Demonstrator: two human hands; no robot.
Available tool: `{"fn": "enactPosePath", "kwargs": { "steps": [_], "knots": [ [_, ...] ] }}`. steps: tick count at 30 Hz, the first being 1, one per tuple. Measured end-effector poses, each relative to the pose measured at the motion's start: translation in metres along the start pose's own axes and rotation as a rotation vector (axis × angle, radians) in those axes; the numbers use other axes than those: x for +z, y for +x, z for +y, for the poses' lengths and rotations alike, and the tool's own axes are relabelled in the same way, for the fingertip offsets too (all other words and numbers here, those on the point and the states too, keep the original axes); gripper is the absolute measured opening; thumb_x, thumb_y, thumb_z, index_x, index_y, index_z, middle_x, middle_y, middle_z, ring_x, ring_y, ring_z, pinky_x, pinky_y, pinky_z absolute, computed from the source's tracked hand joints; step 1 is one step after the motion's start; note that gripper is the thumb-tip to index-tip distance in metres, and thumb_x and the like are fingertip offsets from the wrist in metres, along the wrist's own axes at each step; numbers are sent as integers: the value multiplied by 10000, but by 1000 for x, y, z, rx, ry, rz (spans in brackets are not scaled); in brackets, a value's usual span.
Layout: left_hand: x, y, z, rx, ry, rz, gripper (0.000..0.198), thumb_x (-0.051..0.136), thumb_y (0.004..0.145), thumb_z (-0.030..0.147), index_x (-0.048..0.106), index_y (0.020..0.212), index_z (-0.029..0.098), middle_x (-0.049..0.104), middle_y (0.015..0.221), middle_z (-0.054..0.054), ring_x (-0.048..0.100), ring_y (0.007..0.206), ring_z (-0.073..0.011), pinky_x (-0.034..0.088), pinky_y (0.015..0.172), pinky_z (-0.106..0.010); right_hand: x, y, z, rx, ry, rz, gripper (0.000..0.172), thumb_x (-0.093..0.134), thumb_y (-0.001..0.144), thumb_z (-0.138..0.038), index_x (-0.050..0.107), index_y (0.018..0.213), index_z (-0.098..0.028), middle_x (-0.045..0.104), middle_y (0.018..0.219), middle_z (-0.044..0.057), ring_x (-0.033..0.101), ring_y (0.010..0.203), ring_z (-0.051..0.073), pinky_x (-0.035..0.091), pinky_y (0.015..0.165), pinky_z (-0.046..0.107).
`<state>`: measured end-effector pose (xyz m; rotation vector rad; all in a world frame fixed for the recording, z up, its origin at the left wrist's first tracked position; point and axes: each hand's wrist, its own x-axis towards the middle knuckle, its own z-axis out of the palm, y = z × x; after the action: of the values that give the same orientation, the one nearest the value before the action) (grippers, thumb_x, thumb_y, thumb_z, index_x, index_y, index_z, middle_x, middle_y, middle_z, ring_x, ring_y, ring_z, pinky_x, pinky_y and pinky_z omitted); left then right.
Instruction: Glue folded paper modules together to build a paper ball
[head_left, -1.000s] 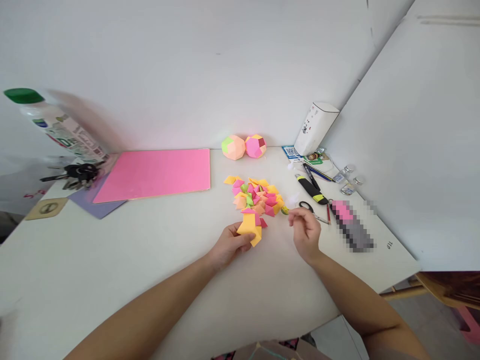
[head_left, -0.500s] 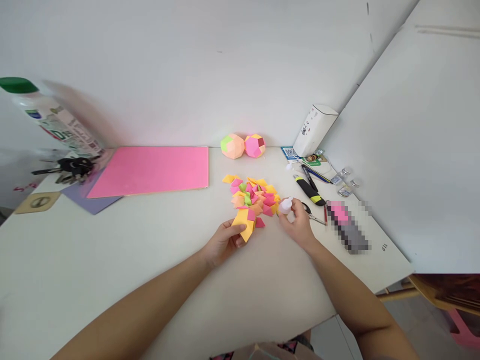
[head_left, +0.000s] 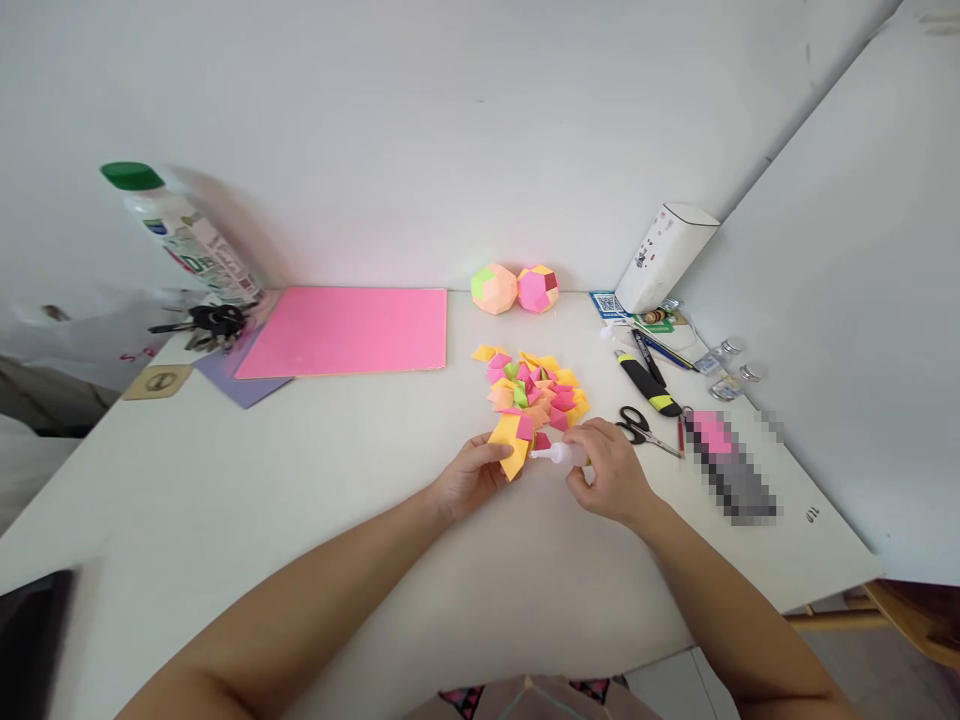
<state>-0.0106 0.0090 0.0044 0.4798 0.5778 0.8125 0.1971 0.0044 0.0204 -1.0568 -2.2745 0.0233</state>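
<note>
My left hand (head_left: 472, 476) is closed on a folded paper piece (head_left: 509, 446), yellow with a pink patch, held just above the table. In my right hand (head_left: 613, 470) is a small whitish glue bottle (head_left: 566, 454), tipped sideways. Its narrow nozzle points left, at the right edge of the folded paper; whether they touch I cannot tell. Behind both hands lies a heap of small folded paper units (head_left: 536, 385) in pink, yellow, orange and green. Two faceted paper balls (head_left: 495, 289) stand side by side against the wall.
To the right lie scissors (head_left: 649, 432), a black-and-yellow cutter (head_left: 647, 383), pens, small glass bottles (head_left: 735, 382) and a white box (head_left: 667, 258). At left are a pink sheet (head_left: 352, 332), keys (head_left: 217, 322) and a green-capped bottle (head_left: 187, 235). A dark object (head_left: 34, 640) sits at the near left edge.
My right hand has swung the glue bottle from upright beside the heap to lying sideways, nozzle at the folded paper. My left hand keeps its hold. The view has turned left.
</note>
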Motion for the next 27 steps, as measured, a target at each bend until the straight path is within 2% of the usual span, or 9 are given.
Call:
{"fn": "enactPosePath", "kwargs": {
  "steps": [5,10,13,17,27],
  "knots": [
    [-1,-1,-1,-12,49,-11,304,676,648,239,660,922,109,639,749,-76,584,700,-193,423,670,-314,0,-1,-1,-11,-14,17,441,455,558,-37,513,970,-183,639,845,59,544,775,223,446,701,365],
    [-1,-1,-1,-23,77,7,219,700,616,244,651,783,110,634,697,-72,580,655,-189,419,633,-314,0,0,-2,-18,-55,-14,422,458,560,-35,532,951,-177,653,847,55,535,778,225,435,701,368],
    [-1,-1,-1,-23,88,19,232,700,616,242,654,799,108,631,691,-72,579,652,-190,415,617,-310,0,0,-2,-20,-53,-13,419,453,565,-36,539,949,-180,655,850,55,536,784,227,431,704,370],
    [-2,-1,-2,-19,95,4,235,683,634,234,648,831,110,615,688,-58,569,641,-177,413,621,-309,-1,0,-4,-26,-63,8,419,451,573,-32,538,953,-185,655,857,59,540,796,231,432,711,373],
    [-5,0,-4,-14,80,-14,164,681,642,227,632,759,124,600,698,-41,544,627,-151,398,610,-283,-2,0,-4,-13,-36,111,458,466,595,-37,534,1017,-201,639,893,66,559,840,243,452,719,388]
  ]
}}
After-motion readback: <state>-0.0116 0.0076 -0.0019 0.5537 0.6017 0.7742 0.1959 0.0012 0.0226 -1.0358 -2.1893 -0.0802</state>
